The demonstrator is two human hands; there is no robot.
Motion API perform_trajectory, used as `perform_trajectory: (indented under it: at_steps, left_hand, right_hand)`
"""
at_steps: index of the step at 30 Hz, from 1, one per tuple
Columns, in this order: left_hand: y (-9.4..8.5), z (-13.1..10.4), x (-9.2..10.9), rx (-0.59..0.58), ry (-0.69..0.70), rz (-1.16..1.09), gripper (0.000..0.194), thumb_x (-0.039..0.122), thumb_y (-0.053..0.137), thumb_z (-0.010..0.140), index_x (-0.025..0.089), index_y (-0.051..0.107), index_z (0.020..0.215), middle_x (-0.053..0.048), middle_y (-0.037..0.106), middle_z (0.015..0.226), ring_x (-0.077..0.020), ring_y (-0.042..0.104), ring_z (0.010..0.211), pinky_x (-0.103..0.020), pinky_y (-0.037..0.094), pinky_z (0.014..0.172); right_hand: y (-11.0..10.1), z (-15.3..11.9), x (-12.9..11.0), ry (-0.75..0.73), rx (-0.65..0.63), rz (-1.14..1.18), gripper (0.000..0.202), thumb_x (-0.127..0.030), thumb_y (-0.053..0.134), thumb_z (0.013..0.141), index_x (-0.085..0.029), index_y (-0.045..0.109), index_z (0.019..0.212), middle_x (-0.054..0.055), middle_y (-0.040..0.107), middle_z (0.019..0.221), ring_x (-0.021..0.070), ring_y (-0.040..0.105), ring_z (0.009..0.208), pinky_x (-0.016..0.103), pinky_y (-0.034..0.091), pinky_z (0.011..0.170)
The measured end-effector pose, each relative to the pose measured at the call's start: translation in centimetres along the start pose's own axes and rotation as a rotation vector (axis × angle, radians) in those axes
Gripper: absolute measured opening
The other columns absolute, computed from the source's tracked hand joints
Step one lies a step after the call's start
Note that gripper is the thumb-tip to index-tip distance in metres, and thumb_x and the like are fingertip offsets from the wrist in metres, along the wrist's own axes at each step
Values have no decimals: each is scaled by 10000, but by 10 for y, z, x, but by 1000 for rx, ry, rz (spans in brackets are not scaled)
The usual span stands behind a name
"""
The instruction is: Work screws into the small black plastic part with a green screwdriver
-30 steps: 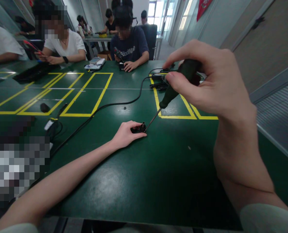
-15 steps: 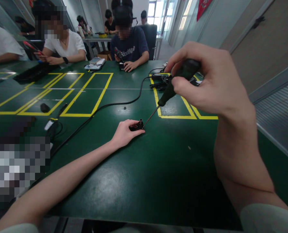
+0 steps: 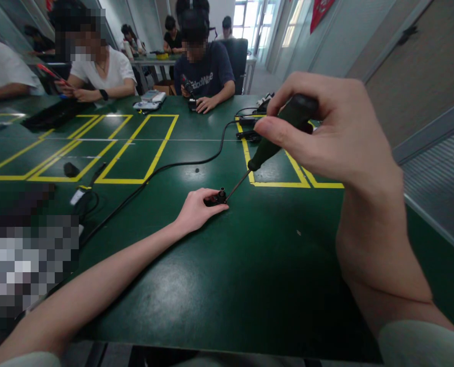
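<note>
The left hand (image 3: 196,211) pinches a small black part (image 3: 221,198) with an upright metal tube between thumb and fingers, near the middle of the green table (image 3: 227,285); whether the part rests on the surface cannot be told. The right hand (image 3: 337,127) is closed around the handle of a screwdriver (image 3: 264,152), whose thin shaft slants down leftward until its tip is at the part's right side, too small to show whether they touch. Beyond the left hand, a black cable (image 3: 188,163) curves toward dark items (image 3: 247,136) beside yellow tape (image 3: 280,185). Opposite sits a person in a navy T-shirt (image 3: 206,63)
</note>
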State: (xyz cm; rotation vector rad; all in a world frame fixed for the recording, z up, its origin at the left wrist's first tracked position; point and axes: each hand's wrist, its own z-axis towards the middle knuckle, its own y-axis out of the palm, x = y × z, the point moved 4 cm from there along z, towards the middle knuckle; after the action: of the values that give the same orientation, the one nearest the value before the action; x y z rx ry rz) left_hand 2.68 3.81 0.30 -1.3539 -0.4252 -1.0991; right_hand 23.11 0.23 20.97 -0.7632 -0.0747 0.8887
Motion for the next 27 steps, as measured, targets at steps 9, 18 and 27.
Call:
perform_trajectory:
  at_steps: [9, 18, 27]
  left_hand:
    - [0, 1, 0, -2, -5, 3, 318, 415, 891, 807, 182, 833, 1015, -83, 823, 985, -250, 741, 878, -372, 569, 815]
    - [0, 1, -1, -7, -22, 7, 317, 399, 884, 815, 172, 832, 1030, -91, 824, 1004, -253, 742, 882, -377, 571, 823]
    - [0, 1, 1, 1, -18, 10, 293, 384, 884, 809, 181, 836, 1015, -82, 825, 988, -247, 743, 873, -371, 576, 824]
  right_hand:
    - [2, 1, 2, 11, 8, 13, 249, -458, 670, 864, -226, 600, 809, 22, 604, 770, 166, 515, 693, 339, 391, 664]
    - [0, 1, -1, 5, -40, -18, 78, -267, 621, 793, -218, 605, 851, 28, 615, 825, 166, 531, 728, 330, 408, 679]
    - [0, 0, -2, 14, -64, 13, 136, -235, 625, 784, -221, 628, 919, 34, 665, 884, 167, 565, 728, 319, 421, 637]
